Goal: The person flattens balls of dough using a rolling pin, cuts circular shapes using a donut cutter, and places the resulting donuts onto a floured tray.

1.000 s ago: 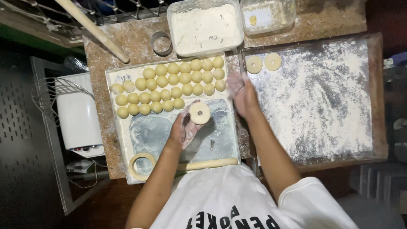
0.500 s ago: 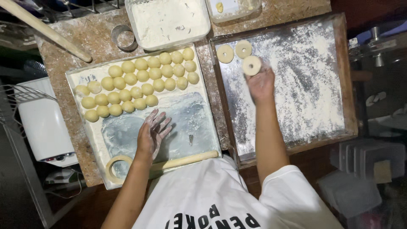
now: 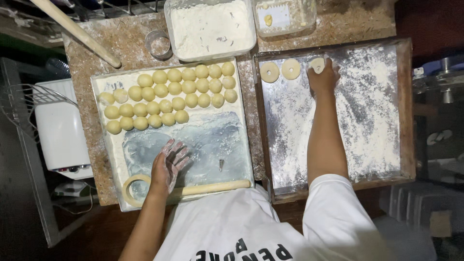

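My right hand (image 3: 323, 77) reaches to the far edge of the floured metal tray (image 3: 377, 111) and its fingers are closed on a dough ring (image 3: 316, 64), which touches the tray. Two more dough rings (image 3: 269, 72) (image 3: 291, 69) lie in a row just left of it. My left hand (image 3: 166, 166), dusted with flour, rests flat with fingers spread on the bare part of the left tray (image 3: 208, 140). Several rows of dough balls (image 3: 169, 96) fill that tray's far half. A short wooden rolling pin (image 3: 212, 187) lies along its near edge.
A round ring (image 3: 135, 189) lies at the left tray's near corner and a small metal piece (image 3: 221, 165) sits near the pin. Behind the trays stand a flour tub (image 3: 210, 26), a smaller clear box (image 3: 285, 14), a metal ring cutter (image 3: 158, 43) and a long wooden stick (image 3: 77, 31). A white appliance (image 3: 63, 130) sits left of the counter.
My right hand carried a dough ring from the left tray across to the floured tray and moved it up beside the two rings. My left hand lowered flat onto the left tray.
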